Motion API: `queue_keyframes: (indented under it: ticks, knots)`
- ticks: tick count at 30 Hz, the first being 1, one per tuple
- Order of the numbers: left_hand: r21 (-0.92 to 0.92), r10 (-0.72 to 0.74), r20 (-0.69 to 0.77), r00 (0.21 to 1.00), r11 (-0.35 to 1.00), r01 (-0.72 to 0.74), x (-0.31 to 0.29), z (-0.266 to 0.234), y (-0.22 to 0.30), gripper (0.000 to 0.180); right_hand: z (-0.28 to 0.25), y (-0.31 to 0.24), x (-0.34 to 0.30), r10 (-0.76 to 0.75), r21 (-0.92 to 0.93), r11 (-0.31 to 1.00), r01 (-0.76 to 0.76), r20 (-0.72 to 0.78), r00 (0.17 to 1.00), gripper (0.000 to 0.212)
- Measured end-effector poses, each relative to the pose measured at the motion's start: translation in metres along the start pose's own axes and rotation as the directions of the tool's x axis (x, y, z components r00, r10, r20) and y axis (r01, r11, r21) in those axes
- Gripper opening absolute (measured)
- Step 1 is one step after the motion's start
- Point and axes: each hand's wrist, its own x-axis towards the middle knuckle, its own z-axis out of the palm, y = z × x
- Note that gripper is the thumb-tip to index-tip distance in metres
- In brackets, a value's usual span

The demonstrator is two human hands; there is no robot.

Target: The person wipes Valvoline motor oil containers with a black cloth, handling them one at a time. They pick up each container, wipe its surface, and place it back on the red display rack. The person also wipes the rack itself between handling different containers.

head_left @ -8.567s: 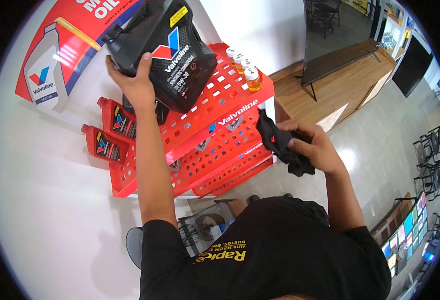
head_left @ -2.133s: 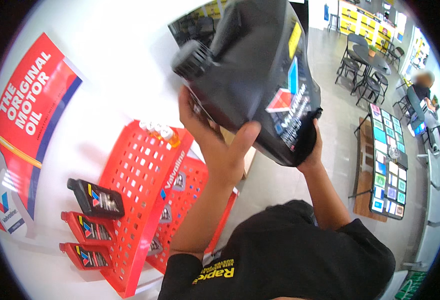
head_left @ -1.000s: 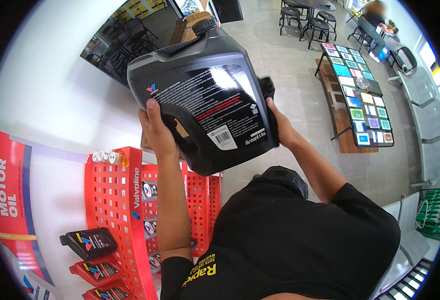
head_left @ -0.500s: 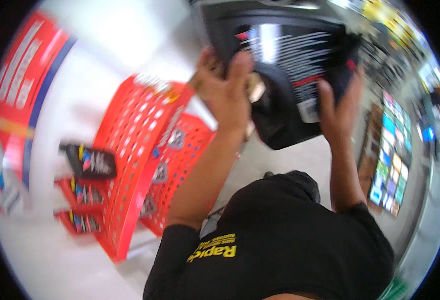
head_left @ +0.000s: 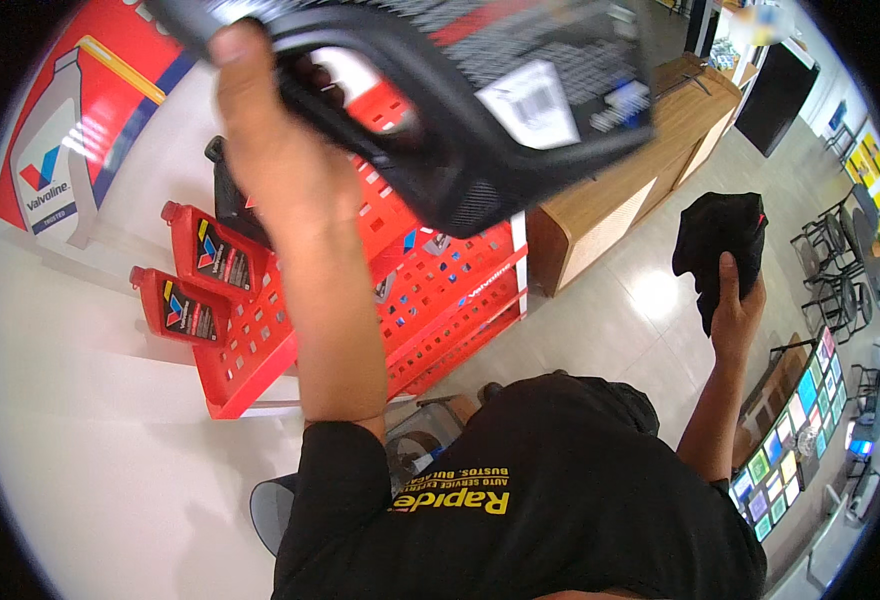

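My left hand [head_left: 295,165] is raised at the upper left, closed on the handle of a large black oil jug [head_left: 455,190]. The jug tilts across the top of the view and its top is cut off by the edge. A white barcode sticker sits near its lower end. Out to the right, my right hand [head_left: 738,312] grips a bunched black cloth [head_left: 717,240], apart from the jug. Below the jug stands a red perforated shelf rack [head_left: 445,335]. Two red oil bottles [head_left: 217,250] and a black bottle [head_left: 235,195] are at its left side.
A wooden counter [head_left: 595,210] stands beyond the rack. At the right are black chairs [head_left: 835,300] and a display of coloured panels [head_left: 785,455]. A red poster [head_left: 35,150] hangs on the white wall at left. A grey bin-like object [head_left: 270,510] is low by my left sleeve.
My right hand has left the jug and moved right, now with a black cloth visible in it. My left hand has shifted left and up with the jug. The view has turned.
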Motion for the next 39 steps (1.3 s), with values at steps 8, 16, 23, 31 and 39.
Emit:
queue_keyframes:
  ticks: [8,16,23,31,39]
  knots:
    - [0.162,0.213,-0.225,0.951,0.970,-0.179,0.045,-0.066,0.022,0.081,0.028,-0.003,0.015,-0.033,0.137,0.990,0.012,0.157,0.987,0.040]
    - [-0.063,0.274,-0.138,0.952,0.957,-0.285,0.064,-0.094,0.015,0.068,0.040,-0.033,0.025,-0.068,0.321,0.945,-0.056,0.361,0.930,0.040]
    - [0.112,-0.222,-0.353,0.909,0.954,0.277,0.064,-0.095,-0.047,0.073,0.101,-0.135,0.052,-0.309,0.598,0.801,-0.017,0.437,0.845,0.037]
    - [0.083,-0.480,-0.222,0.849,0.858,0.507,-0.041,-0.071,-0.105,0.071,0.178,-0.158,0.015,-0.202,0.527,0.790,-0.314,0.708,0.677,0.064]
    - [-0.013,-0.527,-0.238,0.816,0.842,0.540,-0.077,-0.100,-0.106,0.069,0.160,-0.147,-0.007,-0.245,0.429,0.725,-0.539,0.892,0.380,0.066]
